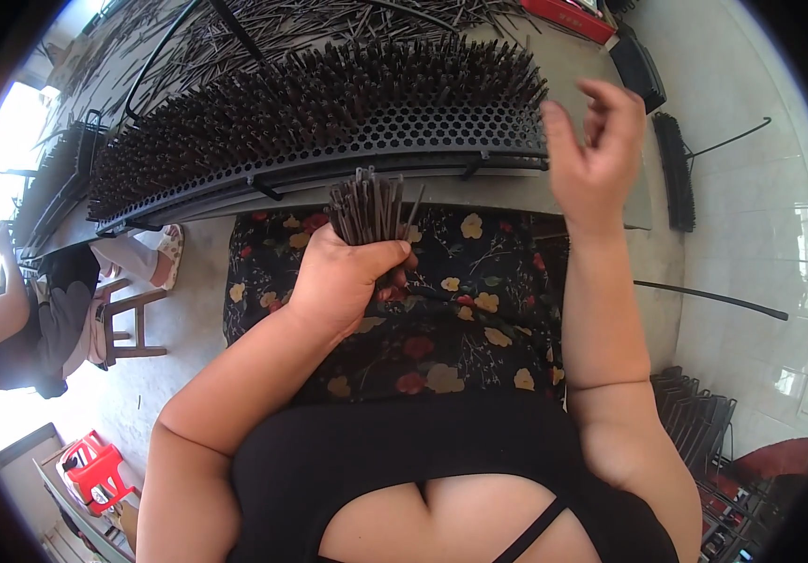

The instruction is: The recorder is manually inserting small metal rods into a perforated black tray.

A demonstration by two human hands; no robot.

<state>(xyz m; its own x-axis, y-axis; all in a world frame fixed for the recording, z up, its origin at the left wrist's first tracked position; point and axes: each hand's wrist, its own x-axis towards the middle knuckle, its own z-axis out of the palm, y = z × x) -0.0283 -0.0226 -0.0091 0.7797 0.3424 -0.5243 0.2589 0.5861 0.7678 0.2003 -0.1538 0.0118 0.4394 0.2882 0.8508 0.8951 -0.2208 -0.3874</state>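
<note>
My left hand is wrapped round an upright bundle of thin dark rods, held over my lap in front of the rack; one rod leans out to the right. A long black perforated rack stretches across ahead of me, with rows of round holes. Many similar dark rods stand in its holes, while bare holes show along its near edge and right part. My right hand is raised by the rack's right end, thumb and fingers apart and slightly blurred, with nothing visible between them.
Loose rods lie scattered on the table behind the rack. A red box sits at the far right. Another person sits at the left near a wooden stool. Black racks stand at the lower right, by a tiled wall.
</note>
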